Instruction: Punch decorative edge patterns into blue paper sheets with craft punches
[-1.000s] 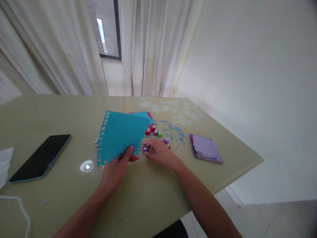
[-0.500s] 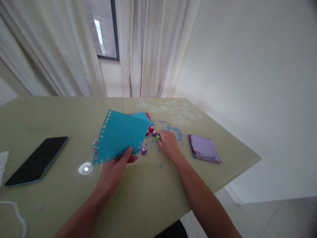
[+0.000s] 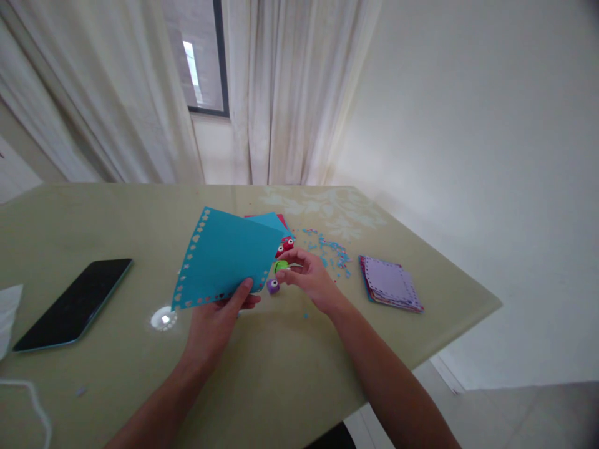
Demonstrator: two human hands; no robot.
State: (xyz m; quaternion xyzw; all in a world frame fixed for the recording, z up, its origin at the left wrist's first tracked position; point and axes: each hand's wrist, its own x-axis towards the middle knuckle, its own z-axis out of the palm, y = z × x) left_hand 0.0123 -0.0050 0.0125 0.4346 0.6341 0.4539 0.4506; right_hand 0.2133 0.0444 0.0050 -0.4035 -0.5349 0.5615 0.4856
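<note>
In the head view, the left hand (image 3: 215, 321) holds the blue sheet (image 3: 229, 255) at the middle of the frame, its grip pinched on the lower right corner, thumb on top. The right hand (image 3: 312, 279), just right of it, has its grip closed on the green punch (image 3: 281, 266), fingers and thumb around it. Judging by the sheet, the work looks partly done: cut-out shapes run down its left edge, along its bottom edge and a little way up from the lower right corner, while the top edge and upper right side look uncut. Beside the hands sit a purple punch (image 3: 272, 286) and red punches (image 3: 289, 244); another blue piece (image 3: 267, 219) lies behind, its edges partly hidden. Paper bits (image 3: 333, 244) litter the bench (image 3: 266, 380) right of centre, and farther right a stack (image 3: 390, 280) is topped by a lilac sheet with dotted edges.
</note>
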